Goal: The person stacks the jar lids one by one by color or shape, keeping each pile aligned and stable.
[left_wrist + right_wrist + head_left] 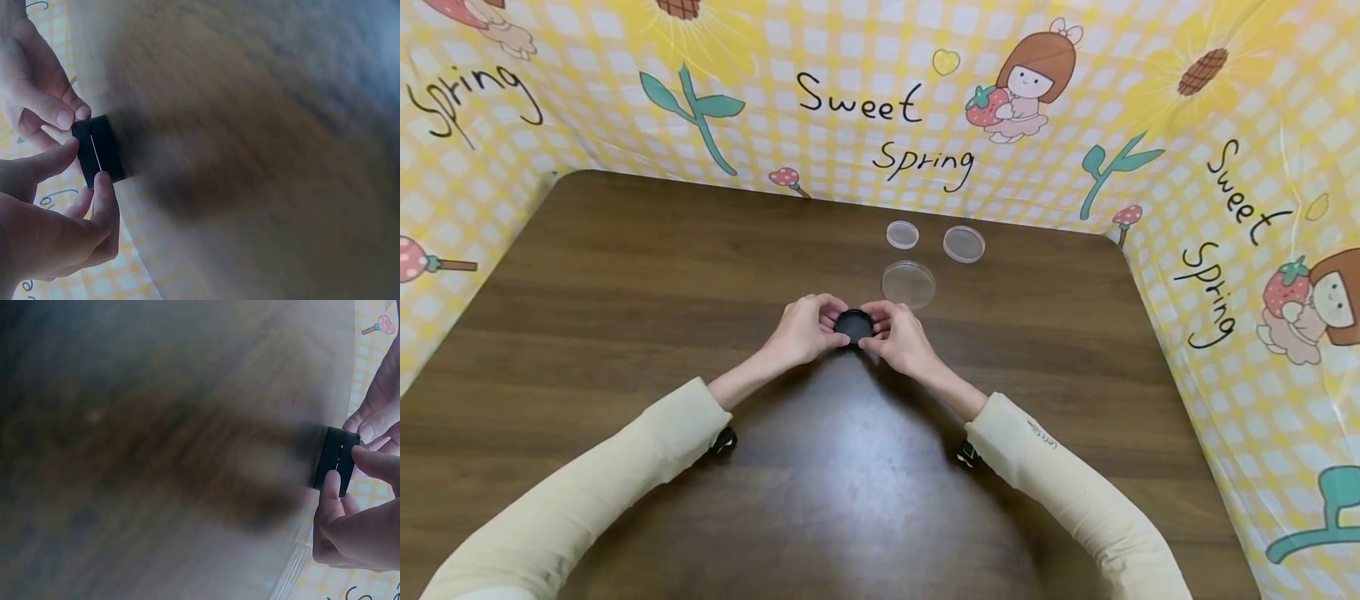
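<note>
A small black round case [854,327] is held between both hands over the table. Its left edge is pinched by the thumb and fingers of my left hand [808,327]. On the opposite edge, my right hand [898,335] grips it with thumb and fingertips. In the left wrist view, a thin light seam runs round the side of the case [98,150], splitting it into two parts that sit close together. The same seam shows on the case [335,461] in the right wrist view. Fingers hide parts of its rim.
Just beyond my right hand lies a large clear round dish [908,283]. Farther back are a small clear dish [902,235] and a medium one [964,244]. A patterned cloth [850,50] rises along the back and sides of the brown wooden table [662,258].
</note>
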A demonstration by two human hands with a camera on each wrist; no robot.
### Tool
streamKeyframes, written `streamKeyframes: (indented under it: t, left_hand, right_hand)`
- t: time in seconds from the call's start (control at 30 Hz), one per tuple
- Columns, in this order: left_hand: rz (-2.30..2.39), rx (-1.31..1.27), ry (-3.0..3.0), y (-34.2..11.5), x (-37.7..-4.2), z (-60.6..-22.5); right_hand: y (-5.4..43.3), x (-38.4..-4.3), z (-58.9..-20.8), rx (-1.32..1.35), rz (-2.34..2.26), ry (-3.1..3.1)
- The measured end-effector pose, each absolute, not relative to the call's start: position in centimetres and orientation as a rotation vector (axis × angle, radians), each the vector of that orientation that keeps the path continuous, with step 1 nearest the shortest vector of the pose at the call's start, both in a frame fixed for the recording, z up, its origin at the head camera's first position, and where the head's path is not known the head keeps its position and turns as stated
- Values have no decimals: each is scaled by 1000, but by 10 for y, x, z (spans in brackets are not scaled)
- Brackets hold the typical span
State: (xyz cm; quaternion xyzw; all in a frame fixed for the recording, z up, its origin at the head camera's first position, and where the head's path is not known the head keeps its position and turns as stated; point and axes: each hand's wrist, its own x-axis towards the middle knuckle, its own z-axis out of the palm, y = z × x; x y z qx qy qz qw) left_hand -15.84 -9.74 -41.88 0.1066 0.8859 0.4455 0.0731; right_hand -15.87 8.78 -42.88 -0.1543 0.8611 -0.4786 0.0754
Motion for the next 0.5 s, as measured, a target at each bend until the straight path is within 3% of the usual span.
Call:
streamKeyframes:
  t: [0.5]
  left_hand:
    - [1322, 321, 2655, -99, -161, -421]
  right_hand:
    - [86, -159, -427, -447, -1414, 2568]
